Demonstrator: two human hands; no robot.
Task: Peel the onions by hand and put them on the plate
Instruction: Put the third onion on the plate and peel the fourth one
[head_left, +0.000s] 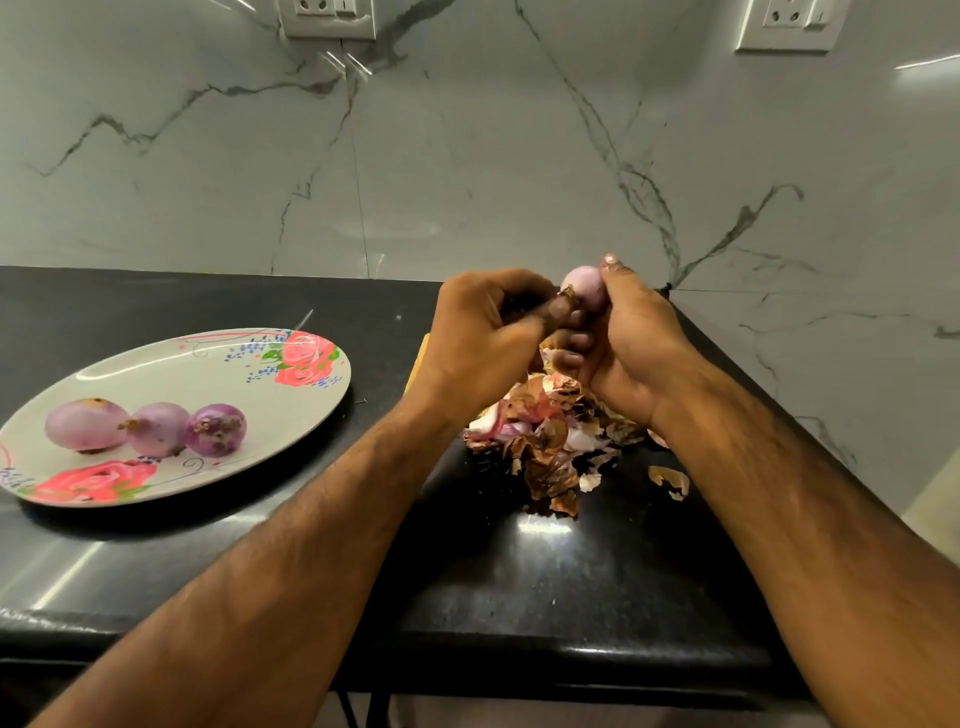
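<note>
- Holding one onion above the pile of skins on the counter, our right hand curled round it.
- Our left hand pinched its brown skin.
- Three peeled onions sat side by side on the plate.

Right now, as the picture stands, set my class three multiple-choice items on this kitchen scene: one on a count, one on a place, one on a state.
1. How many peeled onions lie on the plate?
A two; B three; C five.
2. Where does the pile of skins lie?
A on the plate; B in a bowl; C on the black counter.
3. The fourth onion is:
A gripped between left hand and right hand; B lying on the counter; C cut in halves.
Answers: B, three lie in a row on it; C, the heap sits on the counter below the hands; A, both hands' fingers curl round it.
</note>
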